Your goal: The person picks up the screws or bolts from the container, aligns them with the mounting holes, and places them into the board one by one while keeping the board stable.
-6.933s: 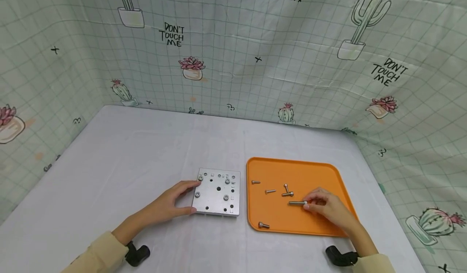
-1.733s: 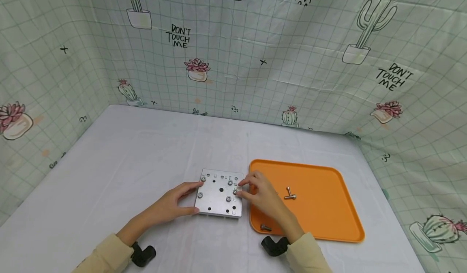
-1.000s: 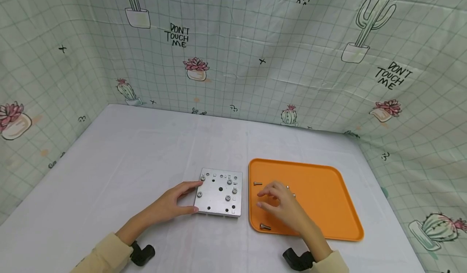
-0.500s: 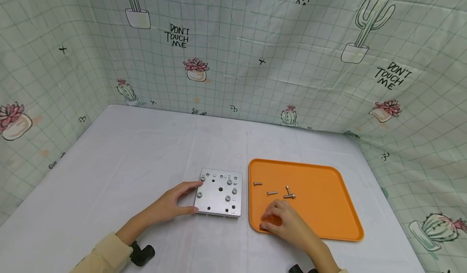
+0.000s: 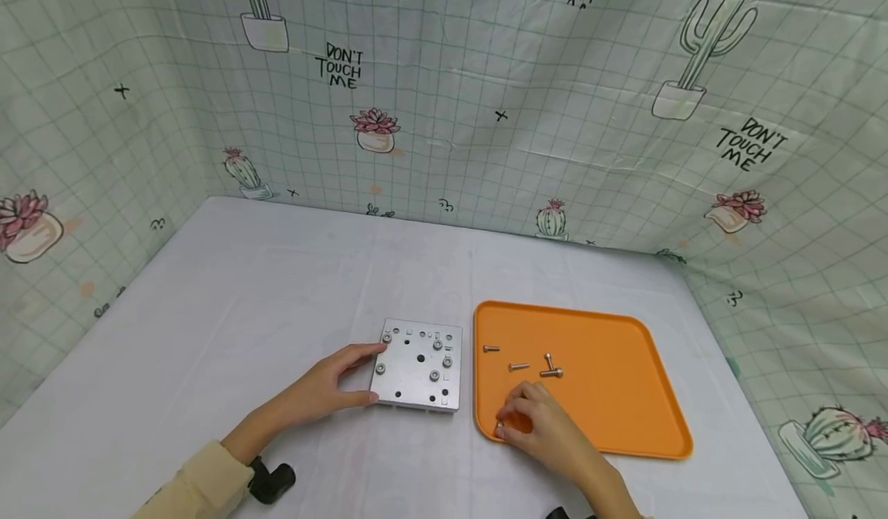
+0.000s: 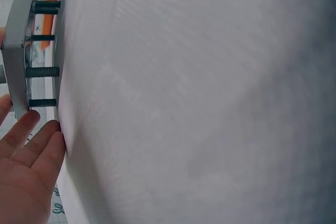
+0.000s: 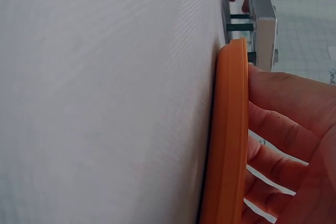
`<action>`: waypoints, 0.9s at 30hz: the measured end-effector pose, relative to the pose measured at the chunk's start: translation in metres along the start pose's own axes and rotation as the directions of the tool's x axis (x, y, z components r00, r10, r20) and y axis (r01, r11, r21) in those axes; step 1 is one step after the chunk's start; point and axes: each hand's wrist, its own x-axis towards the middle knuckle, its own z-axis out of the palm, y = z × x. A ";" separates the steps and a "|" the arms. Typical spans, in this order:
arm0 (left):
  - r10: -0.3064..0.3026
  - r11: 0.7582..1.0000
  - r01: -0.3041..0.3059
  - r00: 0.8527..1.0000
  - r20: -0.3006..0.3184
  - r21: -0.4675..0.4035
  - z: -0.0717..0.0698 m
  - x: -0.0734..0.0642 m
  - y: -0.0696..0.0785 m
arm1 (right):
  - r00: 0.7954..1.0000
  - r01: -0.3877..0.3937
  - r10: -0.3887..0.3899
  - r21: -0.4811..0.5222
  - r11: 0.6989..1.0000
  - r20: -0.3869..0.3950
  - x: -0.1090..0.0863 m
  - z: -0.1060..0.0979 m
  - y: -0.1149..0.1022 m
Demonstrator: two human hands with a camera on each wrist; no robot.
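A square silver metal plate [image 5: 411,384], drilled with holes, carries several socket-head screws in its top. Seen from the left wrist, dark threaded shanks [image 6: 43,72] stick out below it. My left hand [image 5: 322,384] holds the plate's left edge, thumb at the near corner and a fingertip farther back. Over the near-left corner of the orange tray, my right hand [image 5: 544,430] pinches a socket-head screw [image 5: 499,425] between thumb and fingers; only its head shows. In the right wrist view, the right hand [image 7: 294,135] is beside the tray rim and the screw is hidden.
The orange tray [image 5: 597,419] stands right of the plate. On it lie a small screw [image 5: 491,348], another screw [image 5: 519,366], and two crossed screws [image 5: 551,373]. A white cloth [image 5: 291,272] covers the table; a patterned curtain [image 5: 444,118] stands behind.
My right hand was over the tray, then at the plate's right side, where another screw now sits. It came back to the tray's near-left corner and took the screw there. The left hand stayed.
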 end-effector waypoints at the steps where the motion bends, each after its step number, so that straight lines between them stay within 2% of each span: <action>1: -0.001 1.000 0.001 1.000 0.000 0.000 0.000 0.000 0.000 | 1.000 -0.004 0.004 -0.001 1.000 0.001 0.000 0.000 0.000; 12: 0.005 1.000 -0.005 1.000 -0.002 -0.007 0.000 0.001 -0.003 | 1.000 0.001 -0.001 0.000 1.000 -0.014 0.002 0.001 0.001; 27: 0.004 1.000 -0.004 1.000 0.005 -0.013 0.000 0.001 -0.001 | 0.997 -0.013 0.022 0.135 0.991 -0.069 -0.001 -0.001 0.004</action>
